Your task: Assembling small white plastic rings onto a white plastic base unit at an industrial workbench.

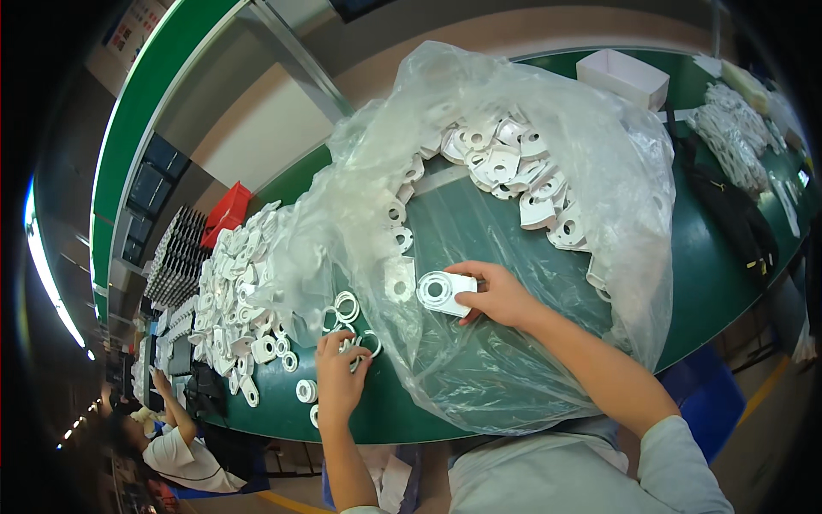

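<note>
In my right hand [492, 295] is a white plastic housing [451, 302] with a flat tab and a round opening, held by the tab between thumb and fingers. Its ringed face is turned up, above the clear plastic bag. My left hand [341, 381] is down at the green table, fingers curled around a white plastic ring [354, 363] that they partly hide. Other white rings [346, 306] lie beside its fingertips. Left of the wrist are a small stack of rings [306, 391] and more loose ones.
A large clear plastic bag [454, 381] spreads over the green table [390, 411], with white housings [505, 163] inside. More white parts [235, 287] are heaped at left, near a red bin [227, 214]. A white box [623, 77] stands far right. Another person [188, 458] works at far left.
</note>
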{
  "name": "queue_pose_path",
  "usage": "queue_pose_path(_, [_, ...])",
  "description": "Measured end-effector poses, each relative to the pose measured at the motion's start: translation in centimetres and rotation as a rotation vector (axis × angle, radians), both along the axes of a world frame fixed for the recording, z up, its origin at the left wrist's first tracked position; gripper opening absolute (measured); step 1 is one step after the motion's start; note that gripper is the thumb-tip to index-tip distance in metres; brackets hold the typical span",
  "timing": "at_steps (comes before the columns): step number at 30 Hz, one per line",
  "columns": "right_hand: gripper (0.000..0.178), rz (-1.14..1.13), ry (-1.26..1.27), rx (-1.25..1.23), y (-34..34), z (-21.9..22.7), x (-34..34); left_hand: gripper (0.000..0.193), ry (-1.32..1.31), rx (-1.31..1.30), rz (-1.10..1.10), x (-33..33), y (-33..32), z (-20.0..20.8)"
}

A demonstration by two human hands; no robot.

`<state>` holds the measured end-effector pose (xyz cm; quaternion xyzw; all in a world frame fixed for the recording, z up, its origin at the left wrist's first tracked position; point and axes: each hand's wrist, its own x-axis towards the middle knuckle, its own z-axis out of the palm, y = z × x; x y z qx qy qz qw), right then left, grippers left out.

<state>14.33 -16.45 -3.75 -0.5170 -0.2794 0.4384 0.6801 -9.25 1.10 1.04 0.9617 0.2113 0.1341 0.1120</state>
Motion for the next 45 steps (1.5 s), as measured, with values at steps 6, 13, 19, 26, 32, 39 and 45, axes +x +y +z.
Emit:
queue_pose_path(6, [0.046, 0.026, 0.011, 0.027, 0.0, 0.7, -0.2, 0.007, -0.398, -0.3, 0.0, 3.4, 1.0, 3.8])
queue_pose_path(13, [0.045, 0.02, 0.009, 0.043, 0.2, -0.4, 0.0, 0.023, -0.499, -0.878, -0.224, 10.3, -0.1, 2.0])
queue_pose_path(19, [0.041, 0.015, 0.023, 0.037, 0.2, 0.1, -0.2, 0.038, -0.428, -1.078, -0.225, 10.5, -1.5, 0.4])
queue_pose_path(26, [0.041, 0.053, -0.024, 0.006, 0.2, -0.4, 0.2, 0.02, -0.499, -1.019, -0.077, 11.1, -1.7, -0.9])
queue_pose_path(32, [0.037, 0.032, 0.022, 0.04, 0.2, 0.0, -0.1, 0.011, -0.586, -0.743, -0.04, 11.5, -2.7, -1.8])
queue_pose_path(39, [0.038, 0.038, 0.018, 0.068, 0.3, -0.3, -0.1, 0.012, -0.582, -0.625, -0.063, 11.5, -3.5, -1.6])
queue_pose_path(45, [0.038, 0.027, -0.006, 0.07, 0.3, -0.3, -0.2, 0.013, -0.561, -0.469, -0.085, 11.6, -3.8, -1.8])
